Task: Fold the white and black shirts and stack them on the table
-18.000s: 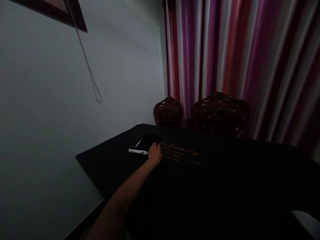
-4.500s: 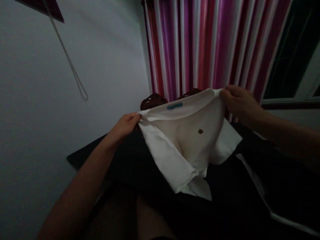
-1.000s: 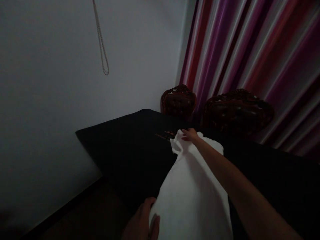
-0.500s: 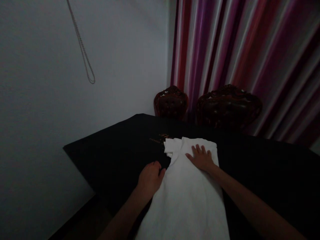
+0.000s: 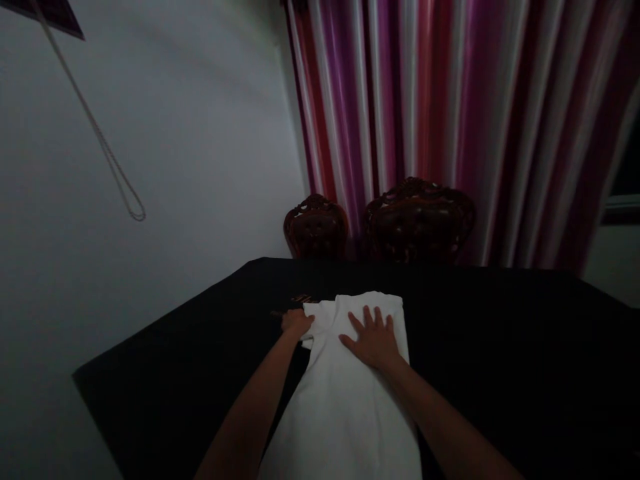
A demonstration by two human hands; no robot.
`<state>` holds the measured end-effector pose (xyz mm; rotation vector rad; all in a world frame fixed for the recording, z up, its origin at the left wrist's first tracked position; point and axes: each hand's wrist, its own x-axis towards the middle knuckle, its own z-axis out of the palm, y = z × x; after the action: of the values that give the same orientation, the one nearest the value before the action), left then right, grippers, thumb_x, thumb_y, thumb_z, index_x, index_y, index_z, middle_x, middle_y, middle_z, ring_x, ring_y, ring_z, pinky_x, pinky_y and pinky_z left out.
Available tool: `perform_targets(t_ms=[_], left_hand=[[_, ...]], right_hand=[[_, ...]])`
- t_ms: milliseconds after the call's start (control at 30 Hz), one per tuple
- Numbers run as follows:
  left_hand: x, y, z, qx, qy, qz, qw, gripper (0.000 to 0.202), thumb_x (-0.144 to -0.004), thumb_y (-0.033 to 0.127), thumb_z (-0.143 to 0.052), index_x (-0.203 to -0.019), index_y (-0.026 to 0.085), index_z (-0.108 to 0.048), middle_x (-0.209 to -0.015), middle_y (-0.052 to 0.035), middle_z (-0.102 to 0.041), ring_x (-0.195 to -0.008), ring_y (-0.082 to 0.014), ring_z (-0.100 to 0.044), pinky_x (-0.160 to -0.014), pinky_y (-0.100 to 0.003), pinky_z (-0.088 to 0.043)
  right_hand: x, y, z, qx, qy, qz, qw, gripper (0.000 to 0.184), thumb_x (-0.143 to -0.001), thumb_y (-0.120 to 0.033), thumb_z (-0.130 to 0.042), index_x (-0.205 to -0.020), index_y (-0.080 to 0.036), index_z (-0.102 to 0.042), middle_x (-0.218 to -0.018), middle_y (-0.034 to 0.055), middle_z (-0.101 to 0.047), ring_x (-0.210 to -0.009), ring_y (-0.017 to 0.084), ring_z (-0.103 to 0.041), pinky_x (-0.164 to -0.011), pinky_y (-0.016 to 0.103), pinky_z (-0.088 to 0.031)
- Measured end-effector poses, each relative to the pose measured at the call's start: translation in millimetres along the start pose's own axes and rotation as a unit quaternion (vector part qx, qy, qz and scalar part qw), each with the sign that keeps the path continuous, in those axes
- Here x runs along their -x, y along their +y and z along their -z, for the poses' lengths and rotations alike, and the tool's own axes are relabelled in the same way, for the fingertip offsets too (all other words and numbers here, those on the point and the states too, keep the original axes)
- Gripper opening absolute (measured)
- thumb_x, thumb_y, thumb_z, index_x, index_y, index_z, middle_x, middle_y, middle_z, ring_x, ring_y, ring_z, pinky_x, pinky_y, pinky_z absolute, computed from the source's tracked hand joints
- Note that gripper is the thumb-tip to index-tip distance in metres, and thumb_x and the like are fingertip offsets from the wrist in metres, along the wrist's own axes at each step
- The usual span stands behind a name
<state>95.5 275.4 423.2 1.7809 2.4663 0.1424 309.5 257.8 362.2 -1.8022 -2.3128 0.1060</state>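
Observation:
A white T-shirt point(image 5: 350, 400) lies lengthwise on the black-covered table point(image 5: 200, 360), its short sleeve sticking out at the upper left. My left hand point(image 5: 297, 323) is closed on that sleeve's outer edge, thumb on top and the other fingers partly hidden. Flat on the upper part of the shirt rests my right hand point(image 5: 373, 339), fingers spread. The shirt's near end runs out of the bottom of the view, between my forearms.
Two dark carved chairs, a smaller one point(image 5: 316, 227) and a wider one point(image 5: 420, 223), stand beyond the table's far edge. Behind them hangs a striped curtain point(image 5: 400, 100). A bead cord point(image 5: 107, 150) dangles before the left wall. Lettering point(image 5: 301, 299) marks the table cover near the sleeve.
My left hand has moved forward from the shirt's left side up to the sleeve and closed on it. My right hand stays flat on the shirt. The camera view has shifted.

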Motion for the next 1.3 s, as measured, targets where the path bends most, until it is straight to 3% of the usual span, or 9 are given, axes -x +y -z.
perform_targets(t_ms=[267,367,467,533,633,833,967,1100,1300], left_hand=[[10.0,9.0,19.7,0.030,0.035,-0.051,0.998,0.029,-0.095,0.033,-0.049,-0.114,0.013,-0.055,-0.108,-0.0101,-0.062,-0.096,-0.0198,-0.062,-0.083,-0.037,-0.050],[29.9,35.7,43.3,0.046,0.069,-0.135,0.987,0.028,-0.097,0.031,-0.042,-0.119,0.015,-0.048,-0.107,-0.0112,-0.063,-0.099,-0.0206,-0.061,-0.085,-0.033,-0.047],[63.4,60.0,59.8,0.063,0.078,-0.276,0.956,0.038,-0.090,0.039,-0.054,-0.124,0.023,-0.046,-0.111,-0.0049,-0.062,-0.104,-0.0186,-0.059,-0.091,-0.030,-0.044],[88.0,61.8,60.3,0.082,0.081,-0.378,0.919,0.048,-0.084,0.041,-0.063,-0.126,0.023,-0.047,-0.119,-0.0049,-0.059,-0.111,-0.0195,-0.055,-0.098,-0.032,-0.041],[116.2,40.0,43.7,0.096,0.059,-0.443,0.889,0.054,-0.082,0.036,-0.065,-0.129,0.021,-0.045,-0.130,-0.0080,-0.052,-0.120,-0.0221,-0.049,-0.105,-0.036,-0.037],[125.5,-9.1,-2.3,0.075,0.028,-0.393,0.916,0.061,-0.078,0.014,-0.057,-0.137,0.020,-0.040,-0.142,-0.0094,-0.041,-0.132,-0.0219,-0.038,-0.112,-0.037,-0.031],[119.5,-11.6,-10.0,0.080,0.042,-0.390,0.916,0.053,-0.084,0.010,-0.045,-0.136,0.021,-0.044,-0.134,-0.0076,-0.046,-0.123,-0.0184,-0.045,-0.108,-0.033,-0.036],[116.2,-17.5,-16.1,0.065,0.032,-0.400,0.914,0.062,-0.078,-0.001,-0.037,-0.133,0.025,-0.050,-0.135,-0.0059,-0.046,-0.123,-0.0182,-0.044,-0.109,-0.035,-0.034],[100.1,-38.9,-38.3,0.204,0.058,-0.334,0.918,0.053,-0.081,0.006,-0.043,-0.132,0.018,-0.047,-0.123,-0.0084,-0.055,-0.113,-0.0183,-0.051,-0.102,-0.036,-0.040]], right_hand=[[0.8,4.4,8.8,-0.155,0.033,0.025,0.987,0.077,-0.084,-0.075,-0.038,-0.144,-0.025,-0.041,-0.154,0.0109,-0.021,-0.141,0.038,-0.001,-0.110,0.058,0.006],[-9.9,15.0,16.4,-0.383,0.066,-0.036,0.920,0.064,-0.094,-0.060,-0.030,-0.140,-0.017,-0.043,-0.148,0.0119,-0.034,-0.140,0.027,-0.021,-0.115,0.046,-0.014],[-22.6,37.2,27.4,-0.510,0.073,-0.085,0.853,0.069,-0.098,-0.047,0.004,-0.139,-0.013,-0.041,-0.139,0.0148,-0.046,-0.127,0.020,-0.045,-0.104,0.036,-0.039],[-28.0,55.0,33.1,-0.535,0.067,-0.095,0.837,0.078,-0.094,-0.039,0.018,-0.137,-0.011,-0.040,-0.134,0.0172,-0.051,-0.118,0.018,-0.054,-0.092,0.033,-0.048],[-30.9,74.7,35.3,-0.557,0.068,-0.102,0.822,0.070,-0.096,-0.038,0.013,-0.134,-0.013,-0.041,-0.126,0.0170,-0.057,-0.110,0.019,-0.060,-0.081,0.031,-0.053],[-33.3,64.8,23.2,-0.488,0.086,-0.092,0.864,0.039,-0.093,-0.031,-0.035,-0.127,-0.017,-0.048,-0.116,0.0125,-0.061,-0.103,0.021,-0.061,-0.086,0.035,-0.051],[-24.1,47.2,16.0,-0.400,0.103,-0.014,0.911,0.047,-0.082,-0.024,-0.055,-0.128,-0.018,-0.053,-0.136,0.0118,-0.049,-0.129,0.025,-0.040,-0.111,0.041,-0.026],[-12.2,43.6,6.9,-0.176,0.061,0.076,0.980,0.053,-0.091,-0.036,-0.049,-0.141,-0.023,-0.044,-0.152,0.0071,-0.027,-0.142,0.028,-0.010,-0.115,0.050,-0.004],[-12.7,52.0,-5.8,-0.056,0.007,0.082,0.995,0.056,-0.097,-0.051,-0.032,-0.148,-0.028,-0.031,-0.154,0.0042,-0.021,-0.142,0.029,-0.011,-0.113,0.054,-0.006]])
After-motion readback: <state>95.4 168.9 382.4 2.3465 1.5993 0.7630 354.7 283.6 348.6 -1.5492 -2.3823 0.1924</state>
